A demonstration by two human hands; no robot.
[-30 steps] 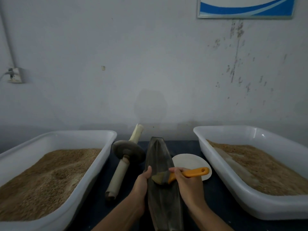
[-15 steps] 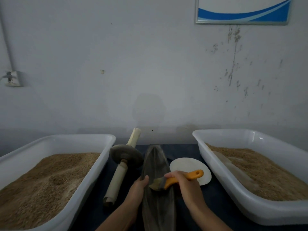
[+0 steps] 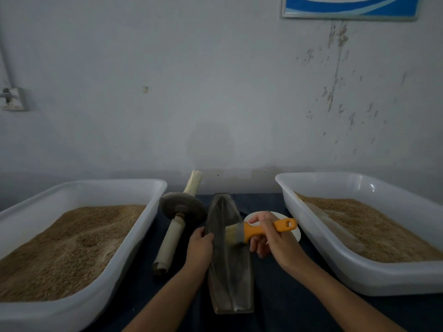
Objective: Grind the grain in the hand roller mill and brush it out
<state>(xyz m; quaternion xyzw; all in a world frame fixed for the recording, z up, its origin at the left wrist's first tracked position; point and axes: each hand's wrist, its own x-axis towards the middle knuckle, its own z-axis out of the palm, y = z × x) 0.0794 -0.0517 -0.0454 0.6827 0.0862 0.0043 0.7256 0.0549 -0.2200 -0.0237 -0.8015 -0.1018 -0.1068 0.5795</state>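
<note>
Long dark boat-shaped metal grinding trough [image 3: 229, 255] lay on the dark table [image 3: 275, 295] between two white plastic tubs of grain. Left hand [image 3: 200, 245] curled on its left rim. Right hand [image 3: 271, 238] gripped the orange-handled brush [image 3: 254, 230], bristles in the trough. Stone wheel roller [image 3: 178, 216] just left.

roller [image 3: 178, 220] close left of trough [image 3: 227, 255], tubs [image 3: 374, 279] flanking
</note>
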